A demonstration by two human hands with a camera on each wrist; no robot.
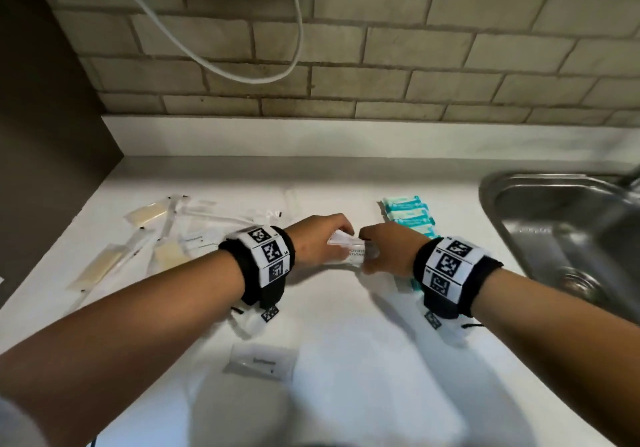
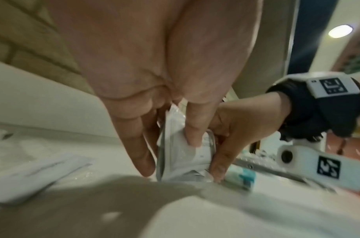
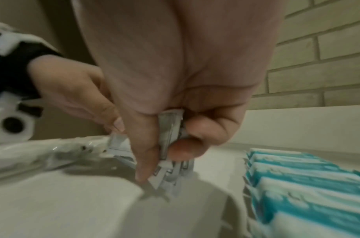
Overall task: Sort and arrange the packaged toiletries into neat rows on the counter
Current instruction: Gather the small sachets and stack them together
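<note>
Both hands meet in the middle of the white table [image 1: 346, 360]. The left hand [image 1: 317, 238] and the right hand [image 1: 389, 250] hold the same small stack of thin white plastic packets [image 1: 348, 250] between them, standing on edge on the table. In the left wrist view, the left fingers [image 2: 192, 128] are curled around one end of the stack [image 2: 181, 154], with the thumb on one side and the other fingers behind. In the right wrist view, the right fingers [image 3: 199, 133] pinch the other end of the stack [image 3: 170, 136] tight. Just to the right of the hands lies a neat row of blue-green and white packets [image 1: 410, 219], one after the other. To the left lies a loose pile of clear long packets and pale yellow flat packets [image 1: 152, 238], lying every which way. One more flat white packet [image 1: 261, 361] lies alone on the table, near the person. A shiny metal sink [image 1: 568, 235] sits at the far right.
</note>
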